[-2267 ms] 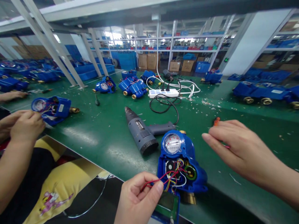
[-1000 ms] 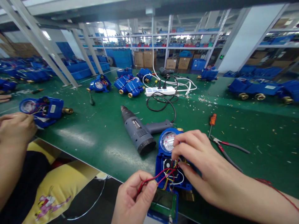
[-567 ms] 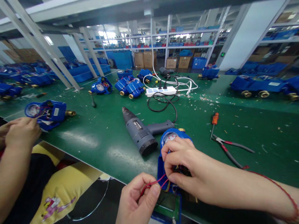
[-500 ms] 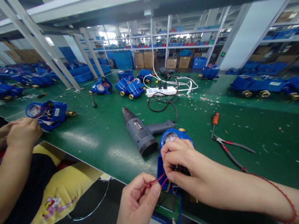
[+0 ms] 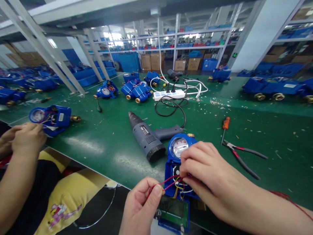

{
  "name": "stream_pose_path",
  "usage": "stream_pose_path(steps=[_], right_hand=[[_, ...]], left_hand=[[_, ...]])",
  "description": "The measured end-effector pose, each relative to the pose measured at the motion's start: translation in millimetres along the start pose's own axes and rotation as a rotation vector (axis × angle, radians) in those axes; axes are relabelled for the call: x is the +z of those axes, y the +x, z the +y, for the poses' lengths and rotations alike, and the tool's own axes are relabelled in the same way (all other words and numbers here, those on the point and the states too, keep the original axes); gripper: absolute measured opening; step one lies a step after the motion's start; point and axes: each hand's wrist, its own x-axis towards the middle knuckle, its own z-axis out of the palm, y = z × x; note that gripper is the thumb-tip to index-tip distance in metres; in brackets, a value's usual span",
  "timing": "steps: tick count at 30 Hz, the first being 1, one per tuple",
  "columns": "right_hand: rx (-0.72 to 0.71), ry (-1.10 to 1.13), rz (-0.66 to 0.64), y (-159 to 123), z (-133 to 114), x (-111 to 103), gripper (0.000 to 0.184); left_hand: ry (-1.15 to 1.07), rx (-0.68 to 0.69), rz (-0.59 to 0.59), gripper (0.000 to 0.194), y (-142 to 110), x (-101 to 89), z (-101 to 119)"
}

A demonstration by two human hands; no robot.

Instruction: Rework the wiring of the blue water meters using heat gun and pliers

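A blue water meter (image 5: 171, 163) with a round dial lies open at the bench's front edge, its wiring exposed. My left hand (image 5: 144, 202) pinches red wires (image 5: 168, 180) that run out of the housing. Over the meter, my right hand (image 5: 207, 176) has thumb and fingers closed on the other end of these red wires, hiding part of the housing. A small green display board (image 5: 172, 210) hangs at the meter's lower side, just right of my left hand.
A grey heat gun (image 5: 148, 138) lies left of the meter. Pliers (image 5: 241, 155) and an orange screwdriver (image 5: 225, 125) rest to the right. Behind are a white power strip (image 5: 169, 95) and several blue meters (image 5: 138, 89). A co-worker's hands (image 5: 28, 137) work on another meter (image 5: 55, 119) at left.
The pliers, hidden behind my right hand at first, now lie on the bench. My right hand moved from there to the meter's wires. My left hand kept hold of the red wires.
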Motion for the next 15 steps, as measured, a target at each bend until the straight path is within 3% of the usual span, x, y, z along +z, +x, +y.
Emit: stream_pose_path(steps=[4,7,13,15], right_hand=[[-0.148,-0.210,0.032,4.1,-4.0,13.5,0.013],[-0.193,-0.219,0.027,6.7,0.6,16.7,0.019],[-0.079,0.089,-0.075,3.1,6.1,9.4,0.018],[-0.025,0.175,-0.092,3.4,6.3,8.4,0.014]], left_hand=[[-0.064,-0.058,-0.026,0.038,-0.5,1.3,0.9],[-0.132,-0.119,-0.046,0.035,-1.4,2.5,1.5],[-0.161,-0.158,-0.059,0.035,-1.6,3.0,8.0],[-0.087,-0.107,-0.031,0.031,-2.7,5.4,9.7]])
